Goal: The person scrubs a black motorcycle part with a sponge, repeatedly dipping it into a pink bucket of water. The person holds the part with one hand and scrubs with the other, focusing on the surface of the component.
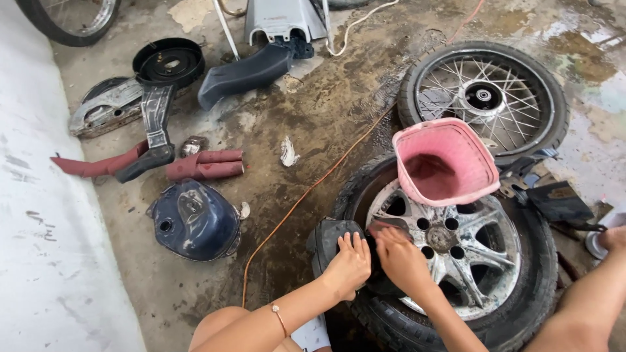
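The left hand [349, 264] lies flat, fingers spread, on a black plastic cover [329, 241] leaning on the alloy car wheel [456, 254]. The right hand [401, 257] presses a dark rag [390, 225] onto the cover's edge. A pink basket [443, 163] sits tilted on the wheel, apparently empty, beside a spoked wheel [484, 98].

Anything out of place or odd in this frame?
Yes: a pink basket sits tilted on the alloy wheel, an unusual perch. Both hands, left hand and right hand, press a black part.
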